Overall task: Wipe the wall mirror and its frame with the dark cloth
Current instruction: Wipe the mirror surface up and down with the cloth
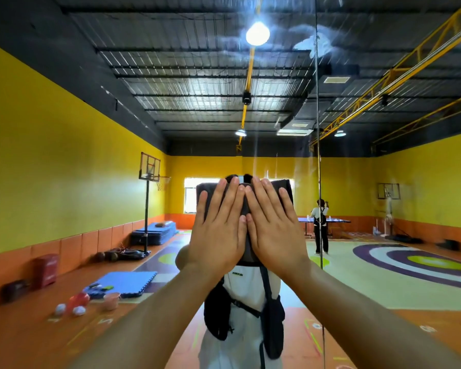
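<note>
The wall mirror fills nearly the whole view, reflecting a yellow-walled gym hall, and a vertical seam between panels runs down right of centre. High on the glass, near the reflected lamp, pale smears show. The dark cloth lies spread flat against the glass at about head height, just left of the seam. The left hand and right hand press it side by side, thumbs touching; neither grip is clenched, both palms flat with fingers extended, pinning the cloth rather than grasping it. This looks like the glass-wiping step; no frame is visible. Next, the stroke probably calls for steady, even pressure, so the cloth slides without bunching.
</note>
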A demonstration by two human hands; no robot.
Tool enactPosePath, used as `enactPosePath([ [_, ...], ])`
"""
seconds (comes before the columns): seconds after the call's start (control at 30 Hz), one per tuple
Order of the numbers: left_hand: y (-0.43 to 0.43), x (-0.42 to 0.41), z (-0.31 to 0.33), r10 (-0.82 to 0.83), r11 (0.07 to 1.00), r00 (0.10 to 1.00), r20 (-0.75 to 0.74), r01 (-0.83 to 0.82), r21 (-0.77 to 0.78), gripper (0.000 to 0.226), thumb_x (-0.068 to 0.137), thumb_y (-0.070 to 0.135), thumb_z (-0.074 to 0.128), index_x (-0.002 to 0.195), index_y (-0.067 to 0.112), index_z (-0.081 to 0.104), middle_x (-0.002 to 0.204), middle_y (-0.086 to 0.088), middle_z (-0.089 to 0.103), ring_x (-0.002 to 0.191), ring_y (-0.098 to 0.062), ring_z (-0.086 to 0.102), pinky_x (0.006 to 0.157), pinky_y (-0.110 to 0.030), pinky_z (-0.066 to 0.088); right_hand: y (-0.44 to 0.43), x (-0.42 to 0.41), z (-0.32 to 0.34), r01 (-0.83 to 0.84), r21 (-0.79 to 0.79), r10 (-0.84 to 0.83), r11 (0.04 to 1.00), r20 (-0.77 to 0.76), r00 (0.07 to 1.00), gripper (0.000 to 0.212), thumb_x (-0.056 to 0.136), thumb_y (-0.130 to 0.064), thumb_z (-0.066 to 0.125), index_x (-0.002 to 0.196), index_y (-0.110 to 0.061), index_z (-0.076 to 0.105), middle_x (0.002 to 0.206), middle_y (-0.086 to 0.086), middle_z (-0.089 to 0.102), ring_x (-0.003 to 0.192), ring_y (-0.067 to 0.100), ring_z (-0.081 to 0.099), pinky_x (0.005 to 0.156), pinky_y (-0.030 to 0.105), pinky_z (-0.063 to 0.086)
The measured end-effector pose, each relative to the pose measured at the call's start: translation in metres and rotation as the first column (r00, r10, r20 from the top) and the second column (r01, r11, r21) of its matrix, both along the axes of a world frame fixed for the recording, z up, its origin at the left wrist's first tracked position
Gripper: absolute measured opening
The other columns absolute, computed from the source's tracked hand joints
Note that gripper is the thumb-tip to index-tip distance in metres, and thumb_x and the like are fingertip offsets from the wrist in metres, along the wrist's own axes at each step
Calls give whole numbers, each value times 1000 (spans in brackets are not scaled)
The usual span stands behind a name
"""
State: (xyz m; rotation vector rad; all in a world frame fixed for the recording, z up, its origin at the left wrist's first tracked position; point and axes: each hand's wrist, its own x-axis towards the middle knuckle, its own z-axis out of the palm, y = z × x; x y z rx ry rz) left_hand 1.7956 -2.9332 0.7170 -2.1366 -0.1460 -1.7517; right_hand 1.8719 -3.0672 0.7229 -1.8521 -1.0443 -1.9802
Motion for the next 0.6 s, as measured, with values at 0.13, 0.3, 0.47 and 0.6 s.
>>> enactPosePath([
  [0.13, 1, -1, -30, 17, 1000, 1000, -25, -18, -7, 61, 108, 34, 19, 165, 13, 17, 174, -3, 6, 160, -22, 2, 129, -48, 4, 1, 0, -31, 20, -23, -20, 1000, -13, 1000, 56, 110, -29, 32, 162, -8, 25, 171, 12, 18, 159, 25, 14, 128, 51, 18],
  [0.3, 0, -3, -82, -23, 999, 998, -50, 21, -37, 61, 108, 34, 23, 165, 14, 16, 174, -3, 7, 160, -22, 3, 129, -50, 6, -3, -4, -79, 17, -59, -20, 998, -38, 999, 56, 110, -29, 31, 161, -7, 27, 170, 14, 19, 158, 28, 16, 127, 51, 19],
  [0.47, -1, -7, -134, -27, 999, 997, -73, 25, -26, 59, 109, 33, 23, 164, 13, 19, 173, -5, 12, 160, -25, 9, 129, -50, 4, -6, -10, -130, 6, -96, -15, 995, -90, 996, 56, 109, -30, 31, 161, -7, 28, 169, 14, 21, 158, 29, 19, 126, 52, 21],
  [0.6, -5, -7, -174, -46, 998, 996, -82, 42, -49, 59, 109, 33, 26, 164, 14, 21, 173, -3, 11, 160, -25, 11, 129, -49, 4, -9, -10, -168, -32, -109, 19, 994, -117, 993, 56, 108, -29, 35, 160, -7, 30, 169, 14, 24, 157, 30, 21, 126, 52, 21],
])
